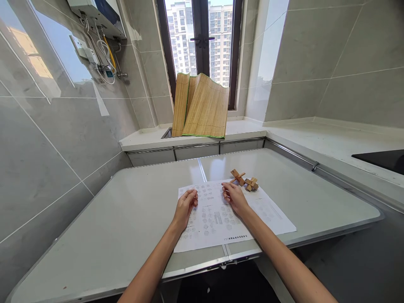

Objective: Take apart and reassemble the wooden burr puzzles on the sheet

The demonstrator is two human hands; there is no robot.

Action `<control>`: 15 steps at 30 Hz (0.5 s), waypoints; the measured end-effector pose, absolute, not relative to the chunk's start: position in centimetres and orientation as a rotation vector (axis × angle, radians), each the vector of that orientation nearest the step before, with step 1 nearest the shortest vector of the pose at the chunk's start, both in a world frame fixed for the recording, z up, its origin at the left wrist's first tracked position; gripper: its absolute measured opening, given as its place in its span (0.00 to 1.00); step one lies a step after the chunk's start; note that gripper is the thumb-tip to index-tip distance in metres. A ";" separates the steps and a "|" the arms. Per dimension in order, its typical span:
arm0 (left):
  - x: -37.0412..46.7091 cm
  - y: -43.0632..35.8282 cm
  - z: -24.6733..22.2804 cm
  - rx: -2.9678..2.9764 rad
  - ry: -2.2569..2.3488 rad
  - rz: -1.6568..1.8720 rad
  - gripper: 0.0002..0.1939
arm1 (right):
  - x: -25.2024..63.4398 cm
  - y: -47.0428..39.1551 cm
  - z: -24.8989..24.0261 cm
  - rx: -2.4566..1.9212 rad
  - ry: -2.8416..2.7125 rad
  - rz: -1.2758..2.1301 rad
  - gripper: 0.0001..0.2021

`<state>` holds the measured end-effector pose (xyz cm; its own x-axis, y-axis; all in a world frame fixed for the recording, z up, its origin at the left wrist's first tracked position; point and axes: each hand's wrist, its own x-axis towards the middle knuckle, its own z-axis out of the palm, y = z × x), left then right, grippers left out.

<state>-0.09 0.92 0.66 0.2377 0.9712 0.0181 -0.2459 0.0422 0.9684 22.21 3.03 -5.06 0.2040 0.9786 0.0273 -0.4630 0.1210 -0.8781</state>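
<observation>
A printed sheet of paper [233, 229] with rows of small diagrams lies flat on the table, its title upside down to me. My left hand [185, 207] rests at the sheet's left edge, fingers loosely bent and nothing in them. Over the upper middle of the sheet is my right hand [234, 197], its fingers relaxed, slightly apart and holding nothing. Just beyond it are two wooden burr puzzles: a longer one [238, 177] with a stick through it, and a compact cross-shaped one [251, 184]. They sit side by side at the sheet's far edge.
The folding table [120, 235] has a metal seam down its middle and a metal rim. Behind it, a folded bamboo mat [205, 107] leans on the white counter [240, 128] before a window. A black cooktop [383, 160] is at far right; a water heater [97, 17] hangs upper left.
</observation>
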 end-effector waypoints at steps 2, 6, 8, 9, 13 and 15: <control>0.2 0.7 0.6 1.255 0.941 1.105 0.16 | 21.2 2.4 -4.8 -0.948 -0.881 1.164 0.13; 0.8 -0.3 -0.2 1.804 1.088 1.042 0.16 | 20.0 1.2 -4.6 -1.111 -1.514 0.721 0.06; 0.9 -0.9 -0.7 2.145 1.002 0.931 0.16 | 19.8 0.8 -4.4 -1.145 -1.695 0.587 0.05; 0.9 -1.1 -0.9 2.295 0.935 0.864 0.17 | 19.7 0.6 -4.3 -1.181 -1.751 0.543 0.05; 0.7 -1.3 -1.5 2.605 0.866 0.796 0.18 | 19.6 0.3 -3.9 -1.337 -1.837 0.457 0.09; 0.5 -1.1 -1.6 2.652 0.899 0.818 0.18 | 19.6 0.2 -3.8 -1.359 -1.856 0.436 0.09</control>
